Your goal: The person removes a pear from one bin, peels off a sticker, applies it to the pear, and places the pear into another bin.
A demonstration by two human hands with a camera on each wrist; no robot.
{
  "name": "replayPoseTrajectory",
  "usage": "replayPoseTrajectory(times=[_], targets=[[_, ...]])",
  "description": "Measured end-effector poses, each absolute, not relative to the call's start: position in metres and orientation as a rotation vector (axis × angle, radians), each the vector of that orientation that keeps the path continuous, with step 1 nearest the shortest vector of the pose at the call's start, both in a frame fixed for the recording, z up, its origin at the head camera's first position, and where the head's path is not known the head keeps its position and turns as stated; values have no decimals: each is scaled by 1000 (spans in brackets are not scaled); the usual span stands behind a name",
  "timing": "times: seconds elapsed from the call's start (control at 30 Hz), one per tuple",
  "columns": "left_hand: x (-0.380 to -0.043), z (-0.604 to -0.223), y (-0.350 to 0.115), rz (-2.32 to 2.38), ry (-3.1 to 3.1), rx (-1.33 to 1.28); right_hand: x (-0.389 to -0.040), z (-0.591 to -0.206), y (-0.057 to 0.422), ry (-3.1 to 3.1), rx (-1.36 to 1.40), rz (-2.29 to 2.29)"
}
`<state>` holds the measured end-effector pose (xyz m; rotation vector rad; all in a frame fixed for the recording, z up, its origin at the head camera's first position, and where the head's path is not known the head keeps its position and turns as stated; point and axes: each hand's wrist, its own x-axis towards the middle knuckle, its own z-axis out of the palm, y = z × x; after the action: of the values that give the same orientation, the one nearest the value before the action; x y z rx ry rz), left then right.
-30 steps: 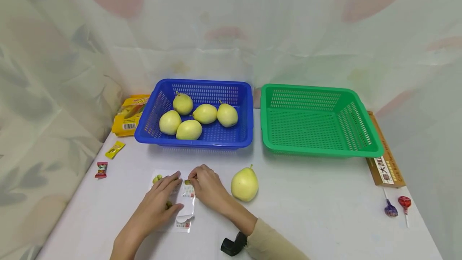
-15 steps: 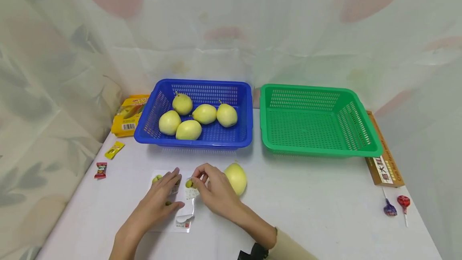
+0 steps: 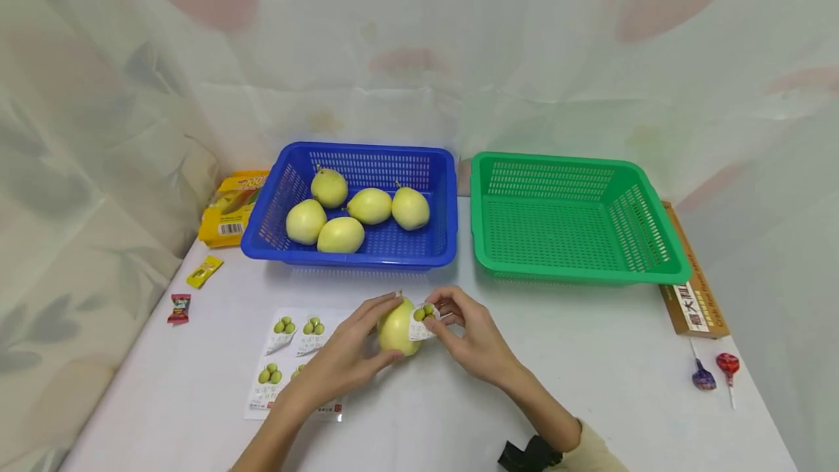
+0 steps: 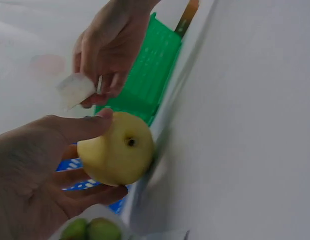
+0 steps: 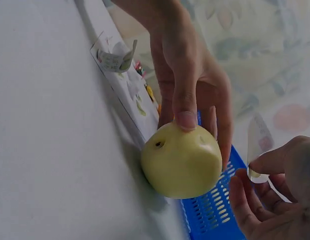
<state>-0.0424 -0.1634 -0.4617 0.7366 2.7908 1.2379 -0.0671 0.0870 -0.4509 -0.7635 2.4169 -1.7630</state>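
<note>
A yellow-green pear (image 3: 396, 330) stands on the white table, and my left hand (image 3: 350, 348) holds it from the left, thumb on the near side and fingers on the far side. In the left wrist view the pear (image 4: 119, 150) shows its dark blossom end. My right hand (image 3: 475, 337) pinches a sticker (image 3: 422, 320) printed with green pears, just right of the fruit. The right wrist view has that sticker (image 5: 258, 147) apart from the pear. Left of my hands lies the sticker sheet (image 3: 262, 355), partly covered by my left forearm, with some stickers curling up.
Behind stands a blue basket (image 3: 354, 261) with several pears, beside a green basket (image 3: 583, 275). A yellow bag (image 3: 229, 217) and two small wrapped candies (image 3: 205, 272) lie at left. A brown box (image 3: 698, 304) and two lollipops (image 3: 703, 377) lie at right.
My right hand has peeled the sticker off the sheet and carried it right. My left hand has left the sheet and taken hold of the pear, which now sits further left.
</note>
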Motion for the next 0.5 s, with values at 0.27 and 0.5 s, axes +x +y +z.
replayPoseTrajectory(times=[0.27,0.5], targets=[[-48,-476,-136,1411,2697,709,-67,-458,93,2454,-745,-1782],[-36,-477,-119,1439,2687,346,-59,-466,96,2529,-602,-1795]])
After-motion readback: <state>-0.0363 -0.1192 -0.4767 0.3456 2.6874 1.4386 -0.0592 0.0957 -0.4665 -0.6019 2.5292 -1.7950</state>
